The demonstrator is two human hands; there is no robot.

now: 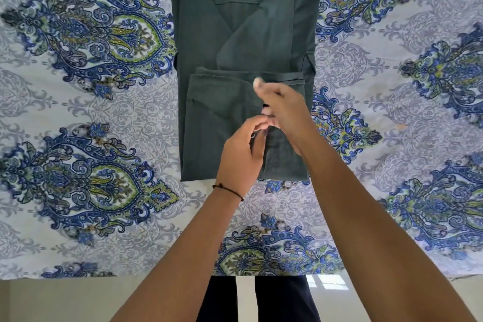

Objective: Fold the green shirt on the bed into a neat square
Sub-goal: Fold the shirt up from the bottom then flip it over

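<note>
The dark green shirt (243, 42) lies flat on the bed as a long narrow strip, its sides and sleeves folded inward. Its near end is doubled back, forming a thicker rectangle (217, 123) with a straight edge closest to me. Both hands hover over the right part of that rectangle. My left hand (241, 157) has its fingers curled, their tips touching the fingers of my right hand, and no cloth shows in it. My right hand (283, 110) is blurred, fingers stretched toward the fold's far edge and holding nothing. A thin black thread circles my left wrist.
The bed sheet (86, 112) is pale with large blue and green paisley motifs and spreads wide on both sides of the shirt. Its near edge (130, 277) runs across the bottom, with light floor and my dark trouser legs (285, 300) below.
</note>
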